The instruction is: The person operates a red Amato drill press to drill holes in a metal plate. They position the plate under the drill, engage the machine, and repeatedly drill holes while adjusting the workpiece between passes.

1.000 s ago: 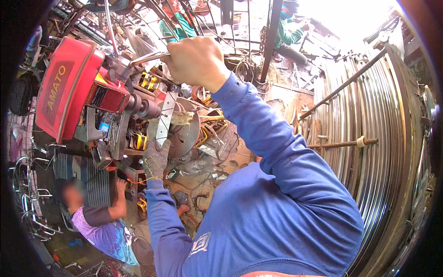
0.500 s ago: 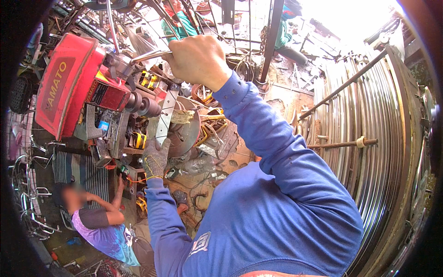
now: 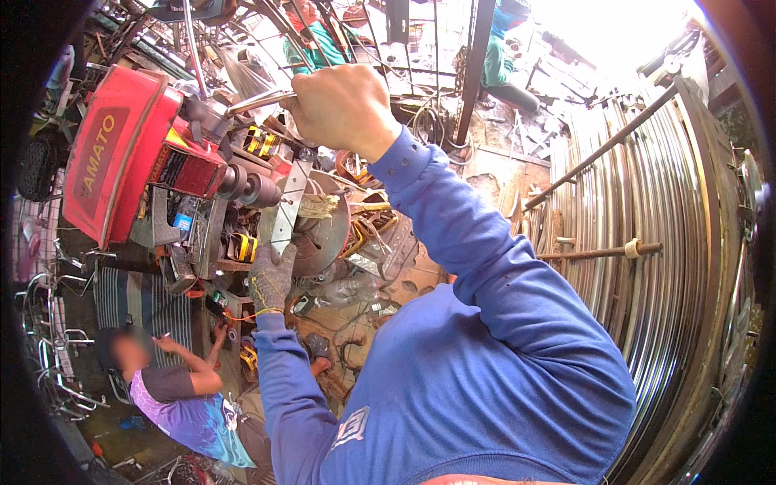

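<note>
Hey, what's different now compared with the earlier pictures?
The co-worker in purple and blue has bent an arm, bringing one hand up close to the head. Neither of the wearer's hands has visibly grasped or released anything: the right hand stays on the red machine's lever, the gloved left hand on the metal strip.

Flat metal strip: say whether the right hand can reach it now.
Probably not while the right hand grips the lever; if it let go, likely yes: the flat metal strip lies mostly uncovered beyond the gloved left hand.
</note>
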The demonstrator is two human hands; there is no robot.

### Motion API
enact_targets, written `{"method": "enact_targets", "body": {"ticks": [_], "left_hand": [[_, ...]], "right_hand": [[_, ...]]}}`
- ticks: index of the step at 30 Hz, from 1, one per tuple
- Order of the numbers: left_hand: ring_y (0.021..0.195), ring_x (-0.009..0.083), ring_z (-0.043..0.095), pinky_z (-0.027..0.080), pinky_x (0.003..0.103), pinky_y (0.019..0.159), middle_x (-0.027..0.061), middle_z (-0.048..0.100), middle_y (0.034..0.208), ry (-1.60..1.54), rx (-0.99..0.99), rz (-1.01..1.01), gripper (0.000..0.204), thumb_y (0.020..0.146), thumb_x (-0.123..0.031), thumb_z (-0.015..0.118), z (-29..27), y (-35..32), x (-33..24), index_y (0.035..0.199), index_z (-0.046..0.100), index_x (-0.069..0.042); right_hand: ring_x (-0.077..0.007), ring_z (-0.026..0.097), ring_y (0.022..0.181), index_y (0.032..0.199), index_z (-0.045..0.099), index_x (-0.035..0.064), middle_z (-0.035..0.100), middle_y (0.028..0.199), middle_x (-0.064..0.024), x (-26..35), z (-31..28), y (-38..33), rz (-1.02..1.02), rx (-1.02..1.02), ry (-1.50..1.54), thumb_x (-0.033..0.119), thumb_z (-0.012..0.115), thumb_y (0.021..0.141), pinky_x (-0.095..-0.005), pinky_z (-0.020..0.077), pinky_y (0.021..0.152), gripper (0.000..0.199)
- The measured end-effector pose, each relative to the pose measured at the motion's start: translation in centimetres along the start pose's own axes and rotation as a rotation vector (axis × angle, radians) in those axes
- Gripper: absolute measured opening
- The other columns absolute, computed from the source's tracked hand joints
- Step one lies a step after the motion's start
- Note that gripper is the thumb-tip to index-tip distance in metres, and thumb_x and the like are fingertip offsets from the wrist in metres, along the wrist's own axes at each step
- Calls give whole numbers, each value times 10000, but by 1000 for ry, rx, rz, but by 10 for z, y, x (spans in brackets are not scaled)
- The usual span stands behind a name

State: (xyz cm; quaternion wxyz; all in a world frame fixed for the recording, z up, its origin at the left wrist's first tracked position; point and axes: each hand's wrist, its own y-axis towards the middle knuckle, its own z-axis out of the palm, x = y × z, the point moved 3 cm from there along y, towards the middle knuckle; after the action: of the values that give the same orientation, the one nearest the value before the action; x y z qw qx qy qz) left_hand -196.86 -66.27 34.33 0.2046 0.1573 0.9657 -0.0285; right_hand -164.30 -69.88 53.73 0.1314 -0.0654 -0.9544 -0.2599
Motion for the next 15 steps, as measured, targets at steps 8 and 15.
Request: {"method": "enact_targets", "body": {"ticks": [8,15], "left_hand": [[895,424,687,533,519,797,194,699,939,20,68,-115,575,880,-483,761,-6,-6,-10,1198,629,-23],[914,426,697,544,517,794,197,722,942,-103,-123,42,543,879,-520,738,-3,-11,-12,1142,633,-58]], "right_hand": [[-339,717,629,910,713,104,698,687,-128,-1,2,0,-21,-38,11,371,624,949,-474,567,548,285],[-340,722,716,1013,691,112,718,770,-129,1,-5,-6,23,-53,-7,346,650,937,-497,554,605,249]]}}
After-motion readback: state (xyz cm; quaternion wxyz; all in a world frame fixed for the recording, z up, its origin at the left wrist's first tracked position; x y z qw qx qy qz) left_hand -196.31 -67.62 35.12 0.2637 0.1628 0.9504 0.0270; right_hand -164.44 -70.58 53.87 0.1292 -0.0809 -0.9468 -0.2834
